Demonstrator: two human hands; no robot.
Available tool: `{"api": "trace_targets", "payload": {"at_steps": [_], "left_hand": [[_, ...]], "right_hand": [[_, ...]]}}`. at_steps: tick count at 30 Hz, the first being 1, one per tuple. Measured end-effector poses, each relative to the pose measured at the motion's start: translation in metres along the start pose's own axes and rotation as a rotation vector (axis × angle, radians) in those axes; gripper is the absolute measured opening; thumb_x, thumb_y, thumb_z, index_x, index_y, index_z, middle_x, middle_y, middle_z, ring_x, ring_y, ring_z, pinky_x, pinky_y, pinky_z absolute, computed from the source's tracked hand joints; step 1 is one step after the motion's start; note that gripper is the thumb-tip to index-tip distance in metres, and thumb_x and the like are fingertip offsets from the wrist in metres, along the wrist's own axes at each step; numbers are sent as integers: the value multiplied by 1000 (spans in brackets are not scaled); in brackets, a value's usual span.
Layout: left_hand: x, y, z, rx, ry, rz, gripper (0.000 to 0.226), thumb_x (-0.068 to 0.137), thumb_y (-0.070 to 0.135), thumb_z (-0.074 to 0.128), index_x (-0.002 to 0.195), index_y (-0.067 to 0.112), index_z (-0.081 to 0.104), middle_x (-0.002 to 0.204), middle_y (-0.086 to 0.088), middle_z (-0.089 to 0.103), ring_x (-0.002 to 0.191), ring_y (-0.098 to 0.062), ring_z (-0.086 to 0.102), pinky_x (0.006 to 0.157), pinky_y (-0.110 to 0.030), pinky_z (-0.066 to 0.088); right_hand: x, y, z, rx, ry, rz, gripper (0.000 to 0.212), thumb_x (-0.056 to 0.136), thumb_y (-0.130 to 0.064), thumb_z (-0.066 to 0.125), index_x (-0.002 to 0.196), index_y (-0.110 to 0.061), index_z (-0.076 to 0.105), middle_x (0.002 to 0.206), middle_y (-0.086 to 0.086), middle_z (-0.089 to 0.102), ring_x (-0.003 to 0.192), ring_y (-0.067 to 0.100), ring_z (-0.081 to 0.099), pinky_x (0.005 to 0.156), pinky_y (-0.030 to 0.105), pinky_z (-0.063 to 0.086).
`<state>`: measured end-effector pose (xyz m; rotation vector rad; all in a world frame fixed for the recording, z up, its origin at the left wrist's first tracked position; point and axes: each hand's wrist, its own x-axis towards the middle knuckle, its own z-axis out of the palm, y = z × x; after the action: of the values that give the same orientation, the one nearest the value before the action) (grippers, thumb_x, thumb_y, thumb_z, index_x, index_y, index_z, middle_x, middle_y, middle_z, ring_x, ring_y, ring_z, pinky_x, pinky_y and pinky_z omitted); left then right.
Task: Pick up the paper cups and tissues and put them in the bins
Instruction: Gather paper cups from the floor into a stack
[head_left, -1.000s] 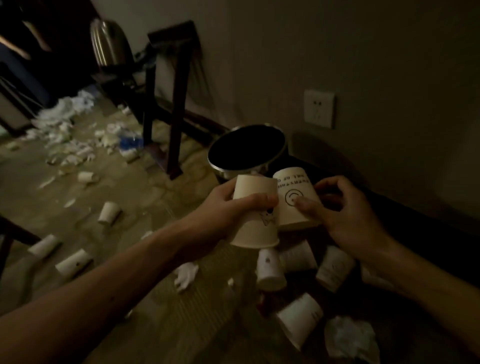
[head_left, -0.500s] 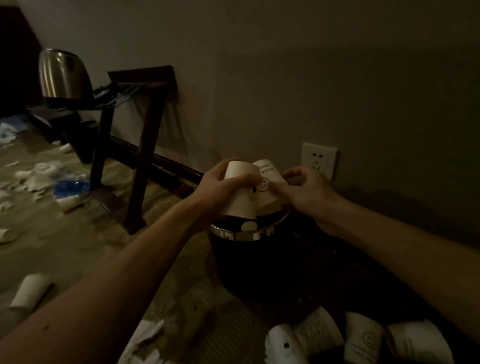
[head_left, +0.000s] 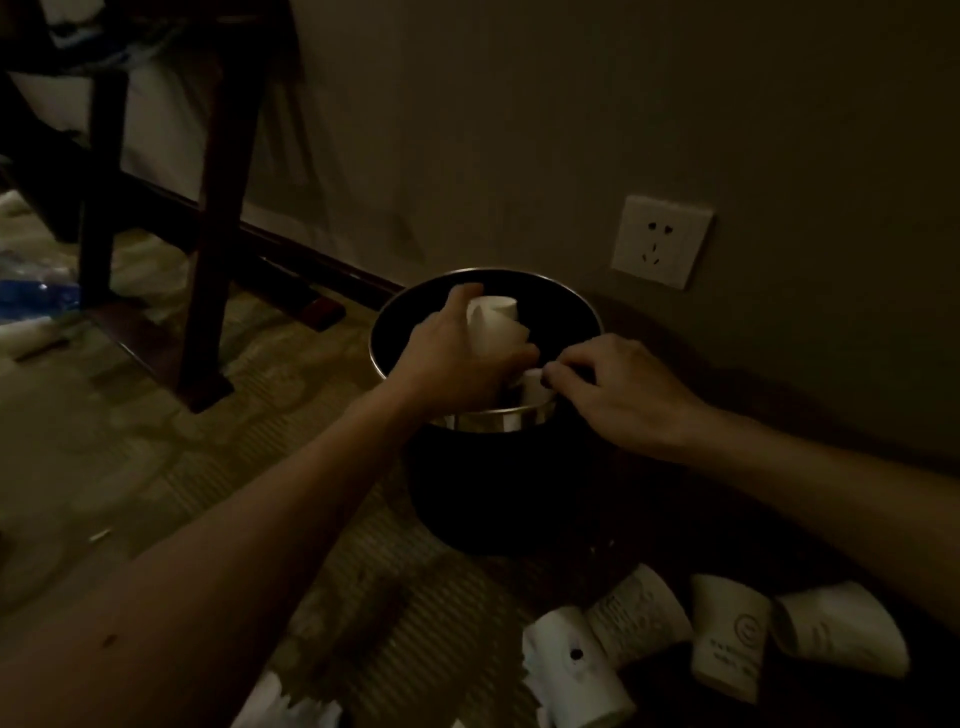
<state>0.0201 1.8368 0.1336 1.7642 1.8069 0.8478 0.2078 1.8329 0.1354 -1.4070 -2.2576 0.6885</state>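
Plainly, the carpeted floor (head_left: 156, 467) carried everything here, with a dark wooden frame (head_left: 213, 234) standing on it well to the left of the left hand. The bin (head_left: 493, 493) stood against the wall directly beneath both hands, its open mouth facing up, which is why the hands met there rather than over the carpet. The left hand (head_left: 457, 364) had its fingers curled round a paper cup (head_left: 496, 322), held over the middle of the opening so a release would likely drop it inside. The right hand (head_left: 628, 395), just beside it at the near rim, pinched a second cup (head_left: 535, 387) between thumb and fingertips; in this dim light the pinch looked closed, though I could not be certain. That cup sat lower, partly within the rim.

Below the right hand, near the bin's base, a cluster of loose cups (head_left: 727, 639) lay on their sides, not yet collected. A torn tissue (head_left: 291, 709) lay under the left forearm. By my reckoning much of the task remained. A wall socket (head_left: 660, 241) sat above the right hand.
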Motion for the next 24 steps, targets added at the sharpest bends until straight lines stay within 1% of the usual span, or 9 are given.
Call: {"api": "trace_targets", "payload": {"at_steps": [3, 6, 9, 11, 14, 16, 19, 21, 24], "left_hand": [[-10, -6, -1, 67, 60, 45, 79, 82, 54, 71, 147, 26, 37, 134, -1, 58, 106, -5, 54, 59, -5, 34], [-31, -2, -1, -38, 163, 57, 53, 87, 39, 72, 133, 22, 54, 112, 12, 65, 85, 10, 55, 54, 0, 40], [-76, 8, 13, -2, 324, 223, 23, 89, 34, 70, 107, 23, 62, 87, 18, 59, 78, 12, 56, 63, -3, 43], [-117, 18, 31, 11, 347, 339, 13, 90, 30, 67, 94, 19, 61, 80, 13, 58, 73, 3, 58, 63, -11, 46], [-170, 28, 64, 45, 212, 357, 17, 91, 29, 62, 89, 13, 62, 79, 2, 59, 69, -9, 56, 61, -25, 48], [-201, 34, 91, -36, 22, 237, 18, 88, 34, 59, 90, 16, 63, 76, 7, 59, 67, -8, 59, 56, -19, 50], [-232, 30, 135, -88, -230, 41, 11, 87, 38, 60, 93, 29, 62, 79, 11, 62, 68, 2, 64, 53, -13, 51], [-241, 21, 161, -33, -306, -3, 12, 90, 38, 63, 100, 33, 61, 89, 15, 64, 76, 4, 64, 59, -15, 54], [-248, 11, 195, 42, -320, -32, 29, 90, 39, 65, 116, 27, 61, 109, 11, 62, 93, -1, 61, 78, -25, 56]], "right_hand": [[-16, 2, -8, -6, 79, -64, 27, 99, -30, 53, 90, -14, 72, 88, -6, 66, 78, 9, 58, 68, 31, 43], [-43, 2, -19, -24, 189, -127, 18, 95, -28, 60, 105, -18, 71, 101, -9, 62, 95, 4, 53, 81, 22, 39], [-81, 10, -26, 49, 119, -127, 15, 93, -29, 61, 103, -21, 69, 97, -13, 67, 90, -1, 60, 74, 13, 47], [-114, 21, -22, 73, -6, -107, 11, 93, -27, 62, 100, -22, 68, 93, -17, 66, 90, -6, 60, 72, 6, 45], [-164, 49, -6, 71, -139, -53, 18, 91, -28, 64, 107, -20, 66, 100, -10, 66, 92, 0, 60, 76, 17, 50], [-198, 72, 6, 84, -228, -21, 21, 91, -27, 64, 109, -17, 64, 101, -4, 65, 89, 4, 60, 73, 24, 52], [-242, 114, 28, 11, -328, 17, 21, 91, -30, 65, 110, -22, 63, 102, -13, 58, 96, 2, 55, 75, 18, 44], [-262, 141, 42, -86, -389, 53, 24, 93, -37, 61, 114, -25, 61, 107, -12, 54, 103, 7, 50, 80, 21, 41], [-283, 173, 61, -150, -423, 159, 39, 93, -48, 57, 128, -31, 54, 124, -9, 46, 112, 9, 39, 89, 27, 37]]}}
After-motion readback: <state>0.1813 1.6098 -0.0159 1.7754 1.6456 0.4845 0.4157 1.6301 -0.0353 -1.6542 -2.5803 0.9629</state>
